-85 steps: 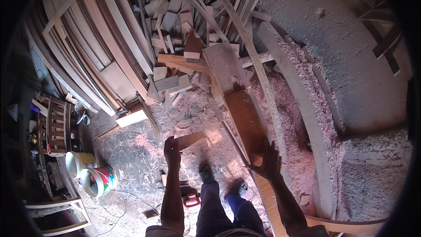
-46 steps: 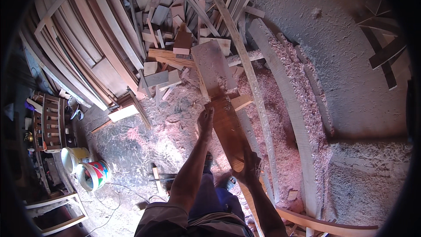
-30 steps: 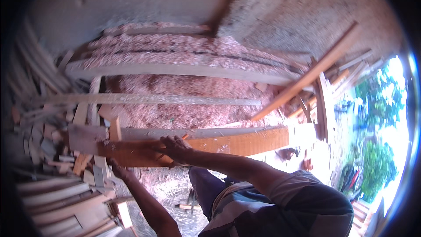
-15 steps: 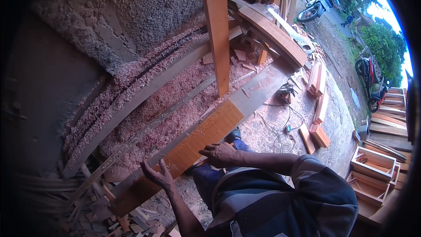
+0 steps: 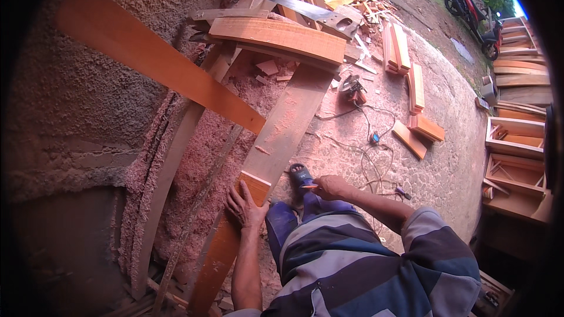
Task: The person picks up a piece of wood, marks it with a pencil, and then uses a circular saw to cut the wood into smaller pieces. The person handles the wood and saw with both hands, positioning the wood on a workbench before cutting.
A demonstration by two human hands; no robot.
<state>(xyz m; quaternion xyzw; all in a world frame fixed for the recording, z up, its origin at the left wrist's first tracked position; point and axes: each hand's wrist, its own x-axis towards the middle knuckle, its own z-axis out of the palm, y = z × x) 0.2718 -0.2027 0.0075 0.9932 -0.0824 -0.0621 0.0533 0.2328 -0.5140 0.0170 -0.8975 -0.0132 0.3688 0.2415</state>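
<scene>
Since the brown board [image 5: 214,264] on the near end of the plank [image 5: 294,108] is likely stiff, its long edges are best gripped, the left hand [image 5: 249,213] spread across, a slim stick [image 5: 308,186] pinched in the right hand [image 5: 332,188].

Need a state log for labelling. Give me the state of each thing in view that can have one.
Brown board: lying lengthwise on the grey plank
Left grip: open, resting on that board
Right grip: closed on a thin orange stick
Handsaw: lying down, not held
Corded power tool: on the ground; on or off, can't tell
Red motorbike: standing, no rider
</scene>
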